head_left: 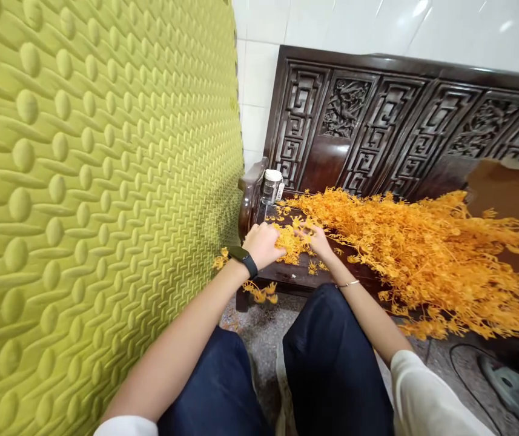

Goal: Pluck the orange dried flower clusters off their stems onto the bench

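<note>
My left hand (pixel 263 244), with a dark watch on its wrist, is closed around part of an orange flower sprig (pixel 289 243). Its fingers are partly hidden behind the hand and the blooms. From the right, my right hand (pixel 317 240) has its bent fingers at the same sprig, pinching among the small blossoms. Both hands are over the seat of a dark carved wooden bench (pixel 302 277). Right beside them lies a large heap of orange flowers (pixel 399 242), its branches spreading along the seat.
A clear jar with a white lid (pixel 272 185) stands by the bench's armrest (pixel 246 212). A yellow-green textured foam mat (pixel 105 181) rises on the left. Brown paper (pixel 499 188) lies behind the flowers. On the floor at right are a grey device (pixel 513 384) and a cable.
</note>
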Action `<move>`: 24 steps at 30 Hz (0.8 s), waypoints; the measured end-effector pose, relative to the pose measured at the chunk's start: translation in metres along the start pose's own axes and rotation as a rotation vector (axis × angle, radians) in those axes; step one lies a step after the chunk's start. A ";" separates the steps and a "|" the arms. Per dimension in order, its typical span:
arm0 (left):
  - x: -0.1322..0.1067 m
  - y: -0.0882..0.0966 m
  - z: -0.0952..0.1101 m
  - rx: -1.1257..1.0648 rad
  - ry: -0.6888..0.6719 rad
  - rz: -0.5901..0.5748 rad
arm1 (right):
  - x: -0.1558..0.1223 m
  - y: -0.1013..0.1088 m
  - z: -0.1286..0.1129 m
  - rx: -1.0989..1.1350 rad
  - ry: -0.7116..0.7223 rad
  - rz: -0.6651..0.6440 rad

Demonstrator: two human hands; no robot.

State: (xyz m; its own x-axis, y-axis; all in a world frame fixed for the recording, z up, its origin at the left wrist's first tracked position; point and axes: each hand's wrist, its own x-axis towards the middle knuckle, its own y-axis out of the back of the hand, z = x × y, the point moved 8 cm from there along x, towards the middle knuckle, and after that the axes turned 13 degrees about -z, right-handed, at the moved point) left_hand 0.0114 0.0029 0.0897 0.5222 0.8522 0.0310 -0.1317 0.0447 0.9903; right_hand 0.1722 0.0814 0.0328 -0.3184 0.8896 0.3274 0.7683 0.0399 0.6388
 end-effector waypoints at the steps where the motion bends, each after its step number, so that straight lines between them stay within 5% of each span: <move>1: 0.002 -0.004 -0.001 -0.004 0.035 -0.007 | -0.005 0.003 -0.004 0.094 -0.013 0.032; 5: 0.008 -0.016 0.000 -0.023 0.135 -0.001 | -0.026 0.001 -0.026 0.571 -0.054 0.036; 13: 0.005 -0.013 0.033 -0.166 -0.008 -0.053 | -0.050 0.006 -0.045 0.609 -0.035 0.215; 20: 0.006 -0.003 -0.013 -0.377 0.164 0.027 | -0.045 -0.010 -0.050 0.756 -0.082 0.057; 24: 0.026 -0.021 -0.010 -0.736 -0.143 -0.067 | -0.038 -0.020 -0.045 0.726 -0.112 0.010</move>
State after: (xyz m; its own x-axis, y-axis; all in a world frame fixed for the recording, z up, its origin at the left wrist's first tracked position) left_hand 0.0194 0.0294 0.0680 0.6470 0.7614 0.0411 -0.5987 0.4738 0.6458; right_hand 0.1438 0.0266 0.0388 -0.2810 0.9310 0.2330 0.9574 0.2886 0.0014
